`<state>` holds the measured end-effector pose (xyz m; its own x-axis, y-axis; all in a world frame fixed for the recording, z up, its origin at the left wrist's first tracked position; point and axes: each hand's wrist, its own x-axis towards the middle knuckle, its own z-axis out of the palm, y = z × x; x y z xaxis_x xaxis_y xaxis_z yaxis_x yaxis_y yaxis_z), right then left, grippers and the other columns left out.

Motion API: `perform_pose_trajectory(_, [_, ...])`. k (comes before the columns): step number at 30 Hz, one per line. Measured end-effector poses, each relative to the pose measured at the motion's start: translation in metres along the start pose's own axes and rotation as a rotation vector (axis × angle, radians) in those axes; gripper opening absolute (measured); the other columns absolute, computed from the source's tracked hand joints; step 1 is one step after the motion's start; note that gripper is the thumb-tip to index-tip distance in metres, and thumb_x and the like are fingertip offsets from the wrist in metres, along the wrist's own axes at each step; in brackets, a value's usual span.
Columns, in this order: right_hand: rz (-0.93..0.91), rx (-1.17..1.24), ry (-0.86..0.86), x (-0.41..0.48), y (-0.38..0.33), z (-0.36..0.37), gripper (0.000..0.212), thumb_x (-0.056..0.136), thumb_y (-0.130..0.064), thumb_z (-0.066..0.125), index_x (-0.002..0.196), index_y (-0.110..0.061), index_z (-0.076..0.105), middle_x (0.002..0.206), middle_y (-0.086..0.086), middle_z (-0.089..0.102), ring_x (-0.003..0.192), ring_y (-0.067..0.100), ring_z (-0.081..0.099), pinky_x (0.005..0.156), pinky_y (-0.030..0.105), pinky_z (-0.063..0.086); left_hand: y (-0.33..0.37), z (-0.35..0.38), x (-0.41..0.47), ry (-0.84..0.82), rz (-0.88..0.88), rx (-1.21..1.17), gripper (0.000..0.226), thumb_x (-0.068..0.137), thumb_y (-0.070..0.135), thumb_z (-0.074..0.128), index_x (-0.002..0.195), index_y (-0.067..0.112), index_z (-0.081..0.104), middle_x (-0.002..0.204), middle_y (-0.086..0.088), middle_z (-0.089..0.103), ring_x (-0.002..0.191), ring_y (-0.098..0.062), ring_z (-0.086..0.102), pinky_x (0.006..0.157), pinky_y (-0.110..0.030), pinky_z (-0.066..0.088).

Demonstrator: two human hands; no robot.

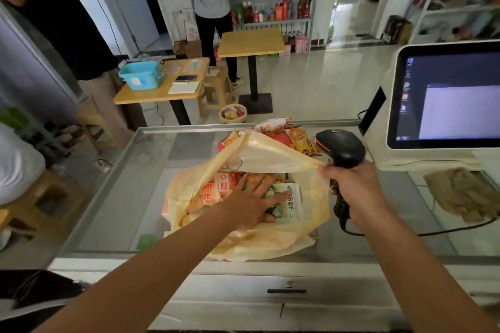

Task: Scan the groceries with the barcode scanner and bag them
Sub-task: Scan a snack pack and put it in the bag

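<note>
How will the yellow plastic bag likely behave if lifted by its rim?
Likely floppy: the yellow bag drapes where the right hand, holding the scanner, pinches its rim. Probably sags, being full of snack packets. Thin film may stretch.

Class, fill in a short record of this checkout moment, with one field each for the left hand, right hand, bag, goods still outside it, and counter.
left hand: flat, fingers straight, resting on the snack packets inside the bag
right hand: grips the barcode scanner and pinches the bag's rim, holding it up
bag: translucent yellow plastic, on the counter, mouth held open
outside the bag: loose packets lie behind it
counter: glass-topped
</note>
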<state>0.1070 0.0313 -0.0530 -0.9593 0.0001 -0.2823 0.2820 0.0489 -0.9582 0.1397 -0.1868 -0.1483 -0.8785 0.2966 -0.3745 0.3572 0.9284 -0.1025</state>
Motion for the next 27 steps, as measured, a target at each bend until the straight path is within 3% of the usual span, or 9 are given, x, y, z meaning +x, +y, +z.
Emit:
perform_pose_trajectory(6, [-0.023, -0.052, -0.011, 0.001, 0.0, -0.011, 0.032, 0.079, 0.0, 0.072, 0.104, -0.017, 0.063, 0.088, 0.006, 0.068, 0.078, 0.02, 0.065, 0.063, 0.03, 0.05, -0.003, -0.026, -0.014, 0.184, 0.091, -0.229, 0.074, 0.093, 0.053, 0.058, 0.154, 0.043, 0.018, 0.165, 0.007, 0.005, 0.153, -0.017, -0.003, 0.121, -0.054, -0.009])
perform_pose_trajectory(10, [-0.037, -0.099, -0.019, 0.004, 0.002, -0.02, 0.017, 0.081, 0.0, 0.07, 0.093, -0.012, 0.066, 0.074, 0.01, 0.066, 0.064, 0.017, 0.061, 0.061, 0.028, 0.05, 0.007, -0.019, -0.028, -0.082, 0.259, -0.087, 0.113, 0.072, 0.066, 0.072, 0.153, 0.05, -0.005, 0.158, 0.004, -0.038, 0.14, -0.019, -0.044, 0.106, -0.056, -0.033])
perform_pose_trajectory(13, [-0.031, -0.124, -0.027, 0.005, 0.006, -0.023, 0.015, 0.082, -0.002, 0.07, 0.088, -0.015, 0.065, 0.071, 0.011, 0.066, 0.063, 0.017, 0.061, 0.062, 0.029, 0.051, 0.005, -0.026, -0.036, -0.11, 0.266, -0.163, 0.114, 0.07, 0.07, 0.071, 0.153, 0.05, -0.005, 0.16, 0.006, -0.032, 0.141, -0.016, -0.042, 0.11, -0.054, -0.03])
perform_pose_trajectory(15, [-0.017, -0.131, -0.032, 0.006, 0.007, -0.026, 0.014, 0.083, -0.004, 0.071, 0.089, -0.016, 0.065, 0.074, 0.011, 0.067, 0.065, 0.017, 0.062, 0.063, 0.028, 0.052, 0.001, -0.042, -0.041, -0.038, 0.291, -0.321, 0.095, 0.075, 0.067, 0.07, 0.153, 0.047, 0.019, 0.167, 0.008, 0.004, 0.153, -0.013, -0.01, 0.121, -0.052, -0.014])
perform_pose_trajectory(16, [-0.01, -0.132, -0.033, 0.007, 0.007, -0.027, 0.015, 0.083, -0.006, 0.072, 0.092, -0.015, 0.066, 0.076, 0.011, 0.068, 0.065, 0.017, 0.063, 0.063, 0.028, 0.052, 0.0, -0.051, -0.042, 0.053, 0.297, -0.424, 0.077, 0.08, 0.062, 0.069, 0.148, 0.044, 0.037, 0.16, 0.011, 0.031, 0.15, -0.011, 0.018, 0.125, -0.048, 0.007])
perform_pose_trajectory(18, [0.001, -0.132, -0.029, 0.008, 0.009, -0.031, 0.018, 0.083, -0.009, 0.073, 0.097, -0.016, 0.066, 0.078, 0.011, 0.069, 0.065, 0.017, 0.063, 0.062, 0.028, 0.052, -0.002, -0.069, -0.041, 0.324, 0.271, -0.578, 0.039, 0.09, 0.05, 0.066, 0.127, 0.037, 0.064, 0.13, 0.019, 0.064, 0.12, 0.0, 0.057, 0.106, -0.039, 0.045])
perform_pose_trajectory(20, [-0.004, -0.125, -0.006, 0.007, 0.01, -0.036, 0.02, 0.083, -0.012, 0.074, 0.101, -0.016, 0.066, 0.08, 0.009, 0.069, 0.064, 0.016, 0.063, 0.059, 0.027, 0.05, 0.003, -0.088, -0.038, 0.571, 0.205, -0.666, 0.024, 0.096, 0.043, 0.061, 0.112, 0.031, 0.073, 0.111, 0.018, 0.072, 0.101, 0.002, 0.066, 0.089, -0.034, 0.055])
perform_pose_trajectory(23, [-0.014, -0.109, 0.044, 0.007, 0.015, -0.048, 0.026, 0.082, -0.017, 0.076, 0.105, -0.011, 0.066, 0.083, 0.012, 0.071, 0.062, 0.018, 0.063, 0.057, 0.028, 0.049, 0.008, -0.115, -0.027, 0.812, 0.074, -0.717, 0.02, 0.099, 0.038, 0.058, 0.101, 0.028, 0.075, 0.1, 0.017, 0.073, 0.089, -0.001, 0.066, 0.08, -0.033, 0.055])
perform_pose_trajectory(27, [-0.044, -0.124, 0.015, 0.005, 0.013, -0.064, 0.023, 0.082, -0.021, 0.076, 0.1, -0.01, 0.067, 0.076, 0.011, 0.071, 0.052, 0.015, 0.061, 0.053, 0.026, 0.05, -0.014, -0.14, 0.003, 0.876, -0.264, -0.629, 0.017, 0.095, 0.024, 0.065, 0.111, 0.026, 0.071, 0.109, 0.009, 0.072, 0.097, -0.009, 0.065, 0.084, -0.034, 0.055])
